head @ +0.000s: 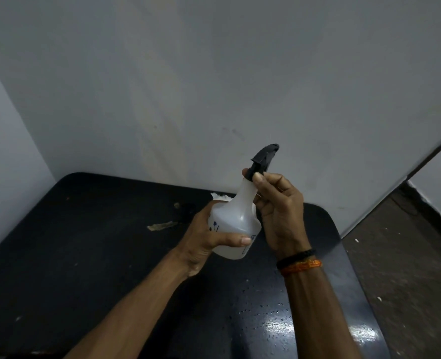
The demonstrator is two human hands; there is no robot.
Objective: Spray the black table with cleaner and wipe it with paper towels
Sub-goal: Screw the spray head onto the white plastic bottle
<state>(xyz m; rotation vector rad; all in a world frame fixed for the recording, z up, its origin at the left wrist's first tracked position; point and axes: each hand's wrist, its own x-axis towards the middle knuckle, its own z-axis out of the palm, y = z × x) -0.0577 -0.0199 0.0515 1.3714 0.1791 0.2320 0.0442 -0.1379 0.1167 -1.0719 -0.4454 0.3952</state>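
Head-worn camera looks down and forward, close over the black table (pixel 90 255).

Left hand (pixel 209 238) grips spray bottle (pixel 236 224) body above black table (pixel 84 255); right hand (pixel 279 216) pinches black nozzle (pixel 262 159) collar.

Both hands are occupying the space above the black table (pixel 84 255) centre, holding the spray bottle (pixel 236 224). A paper towel (pixel 220 196) and debris scraps (pixel 161 225) are lying at the far edge. The left half is remaining open for passage.
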